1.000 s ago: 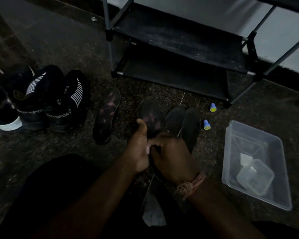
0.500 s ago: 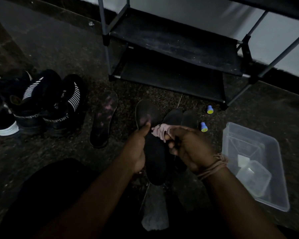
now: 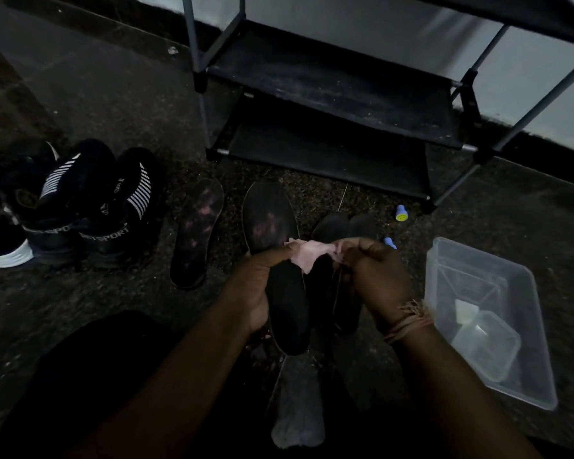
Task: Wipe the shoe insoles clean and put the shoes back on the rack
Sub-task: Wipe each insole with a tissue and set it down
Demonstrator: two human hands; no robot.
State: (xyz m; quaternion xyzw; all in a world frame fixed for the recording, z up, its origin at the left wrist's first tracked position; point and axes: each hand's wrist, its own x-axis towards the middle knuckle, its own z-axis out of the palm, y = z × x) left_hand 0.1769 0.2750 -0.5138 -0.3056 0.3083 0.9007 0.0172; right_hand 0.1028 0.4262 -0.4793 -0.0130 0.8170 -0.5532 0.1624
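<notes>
Left hand (image 3: pixel 251 291): curled round the edge of the dark insole (image 3: pixel 280 276) I hold up over the floor, my thumb pinning one end of the pink cloth (image 3: pixel 312 251) against it.
Right hand (image 3: pixel 376 276): fingers pinching the other end of the pink cloth, so it stretches between both my hands across the insole.
Other insoles: one with pinkish blotches (image 3: pixel 198 233) lies flat on the floor to my left; two more dark ones (image 3: pixel 340 260) lie side by side under my right hand.
Shoes (image 3: pixel 90 203): black striped pair standing on the floor at far left, apart from the rack.
Rack (image 3: pixel 332 91): black shelves ahead of me, against the wall.
Clear tub (image 3: pixel 484 319): on the floor to my right, a smaller clear container inside.
Small blue cap (image 3: pixel 401 213): on the floor near the rack's foot.
</notes>
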